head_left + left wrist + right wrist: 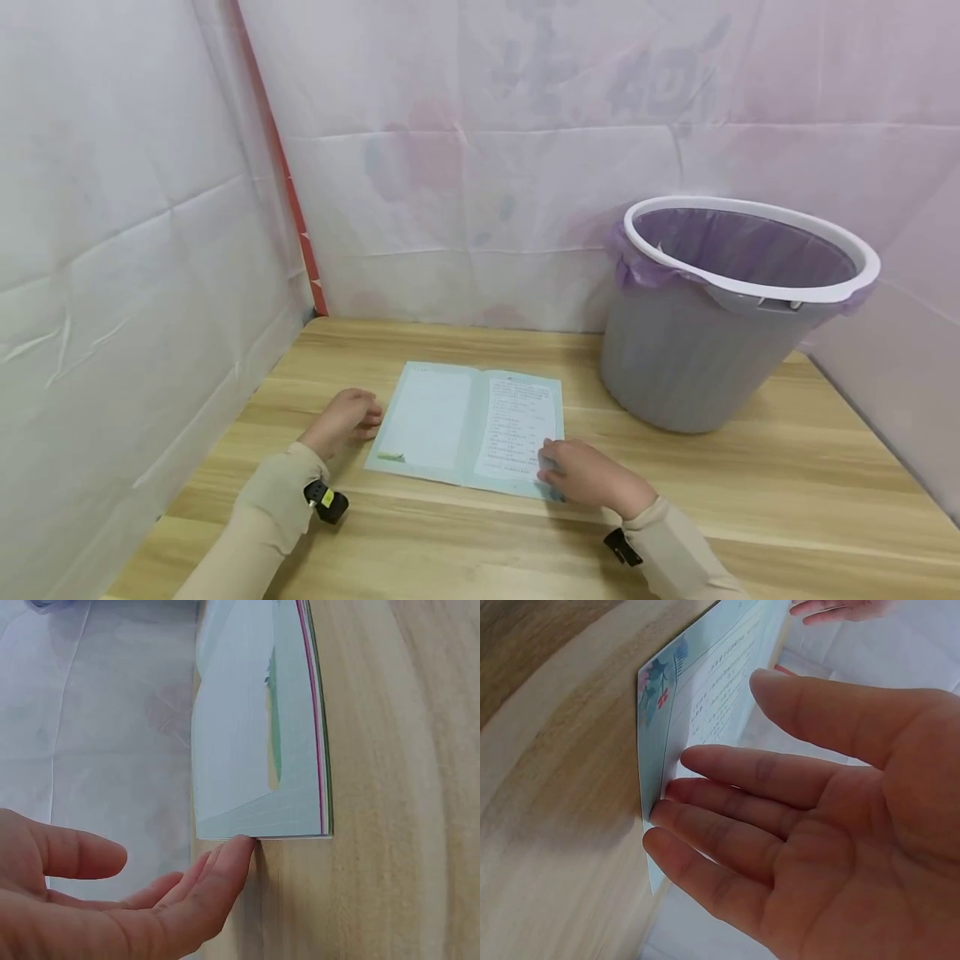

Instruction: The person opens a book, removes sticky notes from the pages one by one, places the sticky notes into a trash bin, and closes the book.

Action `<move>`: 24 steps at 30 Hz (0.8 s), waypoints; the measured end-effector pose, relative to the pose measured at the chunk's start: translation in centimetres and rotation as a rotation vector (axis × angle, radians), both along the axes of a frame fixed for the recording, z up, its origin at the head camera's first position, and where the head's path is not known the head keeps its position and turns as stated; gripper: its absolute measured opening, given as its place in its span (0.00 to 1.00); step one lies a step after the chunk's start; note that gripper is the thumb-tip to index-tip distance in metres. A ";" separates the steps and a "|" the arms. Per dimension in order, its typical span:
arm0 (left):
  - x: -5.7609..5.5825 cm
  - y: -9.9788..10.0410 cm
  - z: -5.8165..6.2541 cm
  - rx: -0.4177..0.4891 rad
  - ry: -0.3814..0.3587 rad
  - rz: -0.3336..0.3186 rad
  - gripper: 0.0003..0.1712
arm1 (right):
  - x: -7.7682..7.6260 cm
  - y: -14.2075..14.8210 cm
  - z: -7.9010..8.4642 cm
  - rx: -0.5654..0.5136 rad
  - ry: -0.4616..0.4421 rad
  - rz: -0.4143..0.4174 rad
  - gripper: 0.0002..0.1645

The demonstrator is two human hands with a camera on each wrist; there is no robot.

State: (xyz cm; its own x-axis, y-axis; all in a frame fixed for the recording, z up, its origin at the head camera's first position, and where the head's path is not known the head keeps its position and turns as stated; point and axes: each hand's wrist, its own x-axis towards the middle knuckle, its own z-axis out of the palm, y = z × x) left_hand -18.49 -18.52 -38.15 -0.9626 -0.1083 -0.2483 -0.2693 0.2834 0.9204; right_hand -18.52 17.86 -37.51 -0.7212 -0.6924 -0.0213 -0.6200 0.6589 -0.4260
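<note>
An open booklet [472,429] with pale blue-green page borders lies flat on the wooden table. Its left page is mostly blank, and the right page carries printed lines of text. My left hand [348,423] is at the booklet's left edge; in the left wrist view a fingertip [241,846] meets that edge, with the thumb apart. Over the lower right edge is my right hand [592,475], its fingers extended and spread in the right wrist view, where a floral print [656,682] shows at the page corner. Neither hand grips anything.
A grey trash bin [675,358] with a white rim [750,207] and purple liner stands at the table's back right. Light cloth sheets [480,192] hang behind and on both sides. The wooden tabletop [450,550] extends in front of the booklet.
</note>
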 end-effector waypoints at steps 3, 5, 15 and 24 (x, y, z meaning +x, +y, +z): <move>-0.2 0.1 -0.2 0.050 -0.007 0.006 0.25 | 0.1 0.1 0.0 0.000 -0.003 0.017 0.20; -0.3 0.0 -0.3 0.087 -0.022 0.019 0.25 | 0.2 0.1 0.0 0.000 -0.007 0.022 0.21; -1.2 -0.7 -0.3 0.147 -0.093 0.014 0.18 | 0.2 -0.1 0.0 -0.003 -0.012 0.013 0.09; -1.9 -0.8 -0.9 0.330 -0.131 0.019 0.13 | 0.2 -0.1 -0.1 -0.013 0.009 0.024 0.07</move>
State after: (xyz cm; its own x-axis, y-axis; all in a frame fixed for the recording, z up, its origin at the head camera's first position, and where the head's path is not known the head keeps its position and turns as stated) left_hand -20.42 -19.29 -39.06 -0.9187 -0.0191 -0.3945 -0.3939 -0.0301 0.9187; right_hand -18.28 17.78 -37.61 -0.7046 -0.7096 -0.0053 -0.6395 0.6382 -0.4287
